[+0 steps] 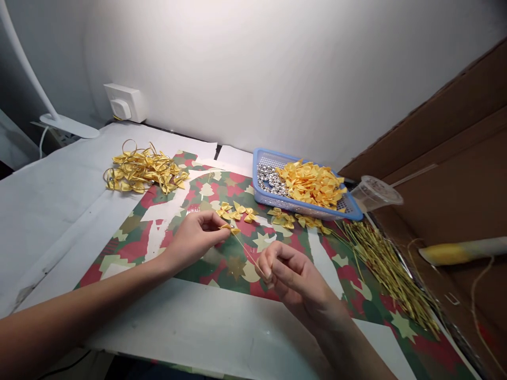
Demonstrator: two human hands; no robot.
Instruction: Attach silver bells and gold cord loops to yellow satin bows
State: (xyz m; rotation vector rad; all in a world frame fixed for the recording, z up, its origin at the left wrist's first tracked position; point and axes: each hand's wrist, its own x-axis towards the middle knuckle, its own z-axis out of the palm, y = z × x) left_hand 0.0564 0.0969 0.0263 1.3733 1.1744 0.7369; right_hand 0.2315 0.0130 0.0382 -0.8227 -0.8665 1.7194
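Note:
Between the thumb and fingers of my left hand [198, 235] is a small yellow ribbon bow [231, 229] with a silver bead at its middle. A thin golden twist tie [249, 254] runs from this bow down to my right hand [287, 272], whose fingertips pinch its other end. Just beyond my left hand, several loose yellow bows [237, 212] lie on the patterned paper. More bows [282, 218] lie in front of the basket. At the far left is a pile of yellow bows with looped golden ties [142, 169].
A blue plastic basket [259, 196] holds silver beads [271, 179] and yellow bows [311, 182]. Beside it stands a clear plastic cup [376, 192]. A bundle of golden ties [390, 274] lies at right, by a cardboard wall [447, 195]. A white lamp [67, 125] is clipped at left.

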